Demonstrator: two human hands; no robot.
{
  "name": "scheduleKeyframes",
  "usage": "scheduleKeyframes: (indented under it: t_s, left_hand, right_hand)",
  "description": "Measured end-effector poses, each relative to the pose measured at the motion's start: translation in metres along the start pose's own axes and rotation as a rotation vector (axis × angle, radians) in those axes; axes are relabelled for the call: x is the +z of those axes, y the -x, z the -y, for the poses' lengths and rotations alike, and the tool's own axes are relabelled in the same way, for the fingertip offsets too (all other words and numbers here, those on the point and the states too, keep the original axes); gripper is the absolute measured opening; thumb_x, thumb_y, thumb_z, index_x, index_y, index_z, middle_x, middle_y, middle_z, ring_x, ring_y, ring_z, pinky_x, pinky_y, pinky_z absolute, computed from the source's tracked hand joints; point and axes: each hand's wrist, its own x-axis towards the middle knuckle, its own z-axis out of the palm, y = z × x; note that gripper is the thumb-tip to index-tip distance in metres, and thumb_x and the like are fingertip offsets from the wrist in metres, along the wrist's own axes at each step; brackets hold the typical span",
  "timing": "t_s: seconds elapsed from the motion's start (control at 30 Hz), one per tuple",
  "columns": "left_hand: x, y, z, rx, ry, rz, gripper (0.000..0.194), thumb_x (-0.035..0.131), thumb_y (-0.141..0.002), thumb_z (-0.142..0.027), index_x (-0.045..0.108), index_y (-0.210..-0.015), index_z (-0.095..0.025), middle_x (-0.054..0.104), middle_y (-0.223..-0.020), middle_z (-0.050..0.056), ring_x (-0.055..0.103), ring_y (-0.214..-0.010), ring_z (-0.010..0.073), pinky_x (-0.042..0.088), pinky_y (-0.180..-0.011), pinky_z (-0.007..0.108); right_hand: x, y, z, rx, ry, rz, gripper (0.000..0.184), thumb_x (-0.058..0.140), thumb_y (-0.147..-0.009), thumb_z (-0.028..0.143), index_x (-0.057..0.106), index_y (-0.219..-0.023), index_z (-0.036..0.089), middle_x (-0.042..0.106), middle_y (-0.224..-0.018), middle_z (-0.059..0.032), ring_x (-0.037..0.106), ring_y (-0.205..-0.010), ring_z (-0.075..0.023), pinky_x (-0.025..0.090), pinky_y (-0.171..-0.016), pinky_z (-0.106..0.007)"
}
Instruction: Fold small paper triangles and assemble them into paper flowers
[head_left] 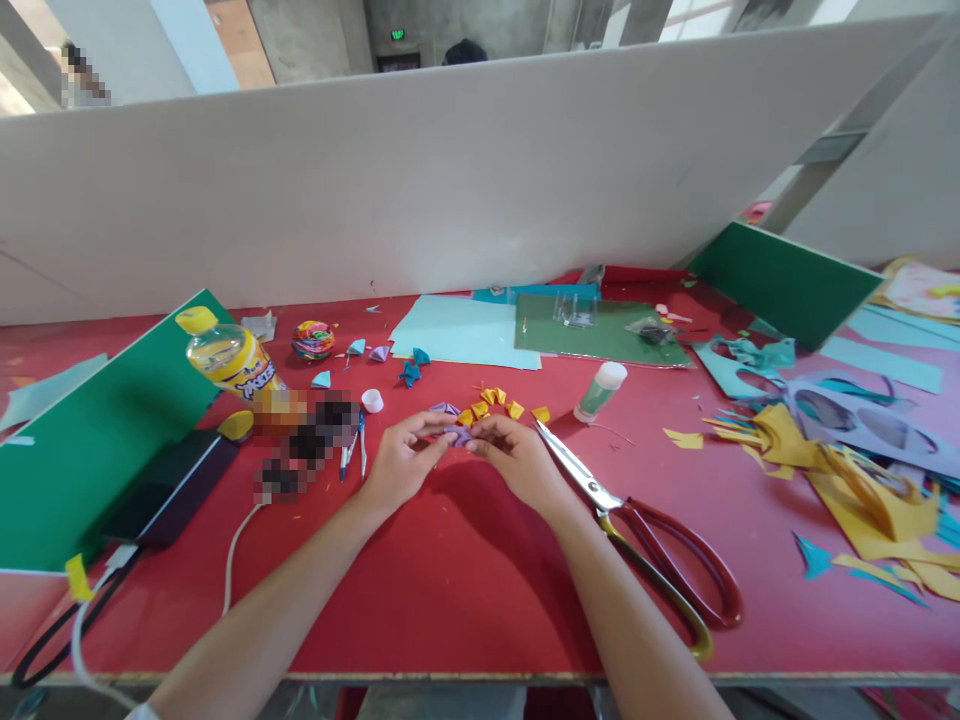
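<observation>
Between my fingertips, over the middle of the red table, is a small folded purple paper piece. My left hand pinches it from the left, and my right hand pinches it from the right. Another purple folded piece lies just behind my left fingers. Several yellow folded paper pieces sit behind my hands. Large scissors with red and gold handles lie beside my right wrist, blades partly parted. A glue stick with a white cap stands beyond the scissor tips.
At left are a drink bottle, a black power bank with cables and a compass. Light blue sheets and a green sheet lie behind. Paper scraps cover the right. A white partition borders the back.
</observation>
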Motion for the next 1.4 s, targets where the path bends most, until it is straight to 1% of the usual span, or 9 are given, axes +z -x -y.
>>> scheduleKeyframes:
  t_s: [0.2, 0.4, 0.57, 0.67, 0.83, 1.07, 1.2, 1.3, 1.4]
  left_hand:
    - [-0.001, 0.001, 0.002, 0.095, -0.233, 0.009, 0.021, 0.054, -0.078, -0.026, 0.061, -0.096, -0.018, 0.068, -0.094, 0.006, 0.064, -0.086, 0.0181, 0.052, -0.072, 0.025]
    - [-0.002, 0.002, 0.009, 0.204, -0.468, 0.117, 0.031, 0.049, -0.081, -0.02, 0.054, -0.111, -0.021, 0.064, -0.104, 0.006, 0.062, -0.093, 0.0185, 0.049, -0.081, 0.03]
    - [-0.001, 0.002, 0.014, 0.308, -0.609, 0.173, 0.038, 0.044, -0.084, -0.02, 0.046, -0.122, -0.02, 0.065, -0.1, 0.008, 0.06, -0.095, 0.0181, 0.048, -0.083, 0.031]
    - [0.0, 0.003, 0.014, 0.288, -0.573, 0.157, 0.038, 0.046, -0.083, -0.018, 0.047, -0.121, -0.022, 0.065, -0.101, 0.007, 0.061, -0.095, 0.0177, 0.048, -0.084, 0.031]
    - [0.0, 0.002, 0.01, 0.13, -0.401, 0.099, 0.026, 0.054, -0.078, -0.021, 0.061, -0.103, -0.021, 0.066, -0.1, 0.005, 0.064, -0.087, 0.019, 0.051, -0.08, 0.03]
    - [-0.003, 0.001, 0.001, 0.064, -0.36, 0.096, 0.011, 0.065, -0.069, -0.026, 0.064, -0.078, -0.02, 0.069, -0.069, 0.001, 0.065, -0.07, 0.0176, 0.05, -0.068, 0.027]
    - [0.0, 0.002, 0.0, 0.056, -0.407, 0.06, 0.016, 0.069, -0.063, -0.03, 0.058, -0.068, -0.019, 0.064, -0.062, -0.002, 0.059, -0.061, 0.0136, 0.046, -0.059, 0.022]
    - [0.002, 0.002, 0.001, 0.061, -0.363, 0.035, 0.02, 0.068, -0.063, -0.032, 0.054, -0.064, -0.018, 0.06, -0.06, -0.003, 0.055, -0.057, 0.0116, 0.044, -0.056, 0.021]
    - [0.002, 0.003, 0.001, 0.075, -0.248, 0.023, 0.017, 0.066, -0.067, -0.031, 0.056, -0.066, -0.017, 0.06, -0.059, -0.002, 0.054, -0.055, 0.0112, 0.044, -0.055, 0.021]
  right_hand:
    - [0.001, 0.003, 0.009, -0.063, 0.085, 0.038, 0.024, 0.047, -0.083, 0.036, 0.055, -0.099, 0.021, 0.061, -0.091, -0.0047, 0.056, -0.08, -0.0167, 0.043, -0.069, -0.029]
    - [-0.001, 0.001, 0.003, -0.103, 0.248, -0.012, 0.015, 0.052, -0.079, 0.031, 0.059, -0.081, 0.018, 0.061, -0.081, -0.0029, 0.053, -0.067, -0.0142, 0.04, -0.061, -0.026]
    - [-0.003, 0.001, -0.001, -0.076, 0.343, -0.007, 0.011, 0.051, -0.078, 0.025, 0.059, -0.075, 0.019, 0.06, -0.076, -0.0019, 0.051, -0.064, -0.0146, 0.039, -0.059, -0.027]
    - [-0.003, 0.001, -0.001, -0.082, 0.38, 0.006, 0.01, 0.05, -0.077, 0.023, 0.057, -0.071, 0.018, 0.058, -0.072, -0.0015, 0.05, -0.061, -0.0141, 0.037, -0.056, -0.026]
    - [-0.004, 0.001, 0.002, -0.17, 0.385, 0.048, 0.011, 0.047, -0.079, 0.022, 0.057, -0.075, 0.019, 0.058, -0.079, -0.0035, 0.051, -0.066, -0.015, 0.037, -0.06, -0.027]
    - [-0.001, 0.004, 0.004, -0.225, 0.291, 0.135, 0.016, 0.041, -0.081, 0.014, 0.056, -0.078, 0.021, 0.057, -0.085, -0.0046, 0.053, -0.079, -0.0172, 0.04, -0.07, -0.029]
    - [0.004, -0.002, 0.0, -0.209, 0.263, 0.113, 0.014, 0.044, -0.081, 0.015, 0.055, -0.075, 0.02, 0.056, -0.08, -0.0037, 0.053, -0.076, -0.0165, 0.041, -0.068, -0.029]
    - [0.002, -0.001, 0.014, -0.224, 0.239, 0.02, 0.014, 0.046, -0.082, 0.022, 0.057, -0.074, 0.019, 0.057, -0.079, -0.0045, 0.053, -0.073, -0.0167, 0.042, -0.066, -0.029]
    - [-0.002, 0.028, 0.049, -0.241, 0.2, -0.051, 0.014, 0.047, -0.083, 0.027, 0.06, -0.08, 0.023, 0.061, -0.085, -0.0048, 0.056, -0.079, -0.0178, 0.044, -0.07, -0.031]
